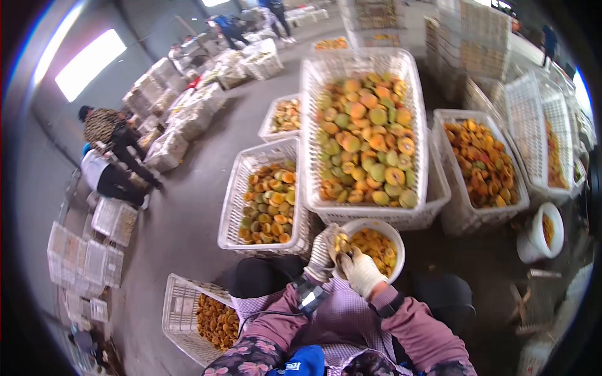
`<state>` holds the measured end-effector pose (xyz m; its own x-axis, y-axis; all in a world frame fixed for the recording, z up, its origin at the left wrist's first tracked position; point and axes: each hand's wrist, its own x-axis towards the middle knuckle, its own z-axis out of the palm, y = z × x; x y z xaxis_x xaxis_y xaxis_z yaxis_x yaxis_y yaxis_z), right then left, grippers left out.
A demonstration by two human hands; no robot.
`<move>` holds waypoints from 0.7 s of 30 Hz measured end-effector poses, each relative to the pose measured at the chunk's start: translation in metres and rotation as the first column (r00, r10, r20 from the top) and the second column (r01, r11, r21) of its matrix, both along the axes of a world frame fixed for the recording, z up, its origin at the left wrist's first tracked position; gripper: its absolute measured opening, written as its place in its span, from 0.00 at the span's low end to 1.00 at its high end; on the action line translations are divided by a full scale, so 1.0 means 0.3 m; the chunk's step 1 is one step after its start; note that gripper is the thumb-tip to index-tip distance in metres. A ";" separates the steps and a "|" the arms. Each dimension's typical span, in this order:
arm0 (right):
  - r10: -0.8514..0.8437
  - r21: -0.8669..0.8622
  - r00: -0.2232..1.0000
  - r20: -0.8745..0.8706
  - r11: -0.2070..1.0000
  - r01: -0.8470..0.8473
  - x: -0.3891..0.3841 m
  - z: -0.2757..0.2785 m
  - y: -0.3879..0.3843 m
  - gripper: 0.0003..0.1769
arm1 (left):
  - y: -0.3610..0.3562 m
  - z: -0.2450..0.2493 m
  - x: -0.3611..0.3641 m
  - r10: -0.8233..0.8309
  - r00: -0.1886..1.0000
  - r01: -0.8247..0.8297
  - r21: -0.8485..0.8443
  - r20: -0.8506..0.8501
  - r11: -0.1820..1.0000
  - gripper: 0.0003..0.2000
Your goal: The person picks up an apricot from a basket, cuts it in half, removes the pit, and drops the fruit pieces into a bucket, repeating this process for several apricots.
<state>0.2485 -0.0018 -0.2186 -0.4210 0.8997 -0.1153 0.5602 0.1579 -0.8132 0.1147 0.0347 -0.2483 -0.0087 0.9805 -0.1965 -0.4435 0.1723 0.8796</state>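
Note:
Both of my hands wear pale gloves and meet over the near side of a white bucket (399, 254) of orange-yellow fruit pieces (376, 249). My left hand (322, 254) is closed around a yellow piece of apricot (340, 241). Against it, the fingers of my right hand (364, 271) are curled together; what they hold, if anything, is hidden. Just beyond the bucket, a raised white crate (311, 125) is full of green and orange apricots (367, 138), several cut in half.
Left of the bucket stands a crate (229, 207) of apricot halves; another crate (182, 313) with darker pieces is by my left leg. To the right are a full crate (486, 216) and a tilted white bucket (530, 244). People (110, 166) bend over crates at left.

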 end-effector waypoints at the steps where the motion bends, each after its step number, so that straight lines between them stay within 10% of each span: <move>1: 0.026 -0.008 0.996 0.080 1.000 -0.026 -0.001 0.015 0.001 0.22 | 0.002 0.016 -0.003 -0.026 0.989 0.027 0.004 -0.145 1.000 0.20; 9: -0.119 -0.034 0.957 0.263 0.991 0.133 -0.034 0.025 -0.020 0.29 | 0.009 0.024 -0.020 -0.120 0.992 0.127 -0.260 0.044 0.957 0.21; 11: -0.236 -0.073 0.956 0.172 0.965 0.252 -0.054 -0.021 -0.003 0.27 | -0.009 0.052 0.002 -0.070 0.991 0.085 -0.135 0.116 0.987 0.20; 13: -0.349 -0.310 0.841 -0.414 0.922 0.230 -0.129 -0.312 -0.002 0.19 | -0.025 0.052 0.022 -0.018 0.980 0.021 -0.014 0.199 1.000 0.19; 17: -0.279 -0.365 0.851 -0.446 0.924 0.112 -0.122 -0.320 -0.030 0.18 | -0.027 0.049 -0.004 0.057 0.987 -0.065 0.049 0.148 0.997 0.13; 21: -0.063 -0.284 0.978 -0.198 0.959 0.005 -0.122 -0.274 -0.062 0.15 | -0.008 0.141 -0.052 -0.451 0.868 0.474 0.075 -0.210 0.877 0.20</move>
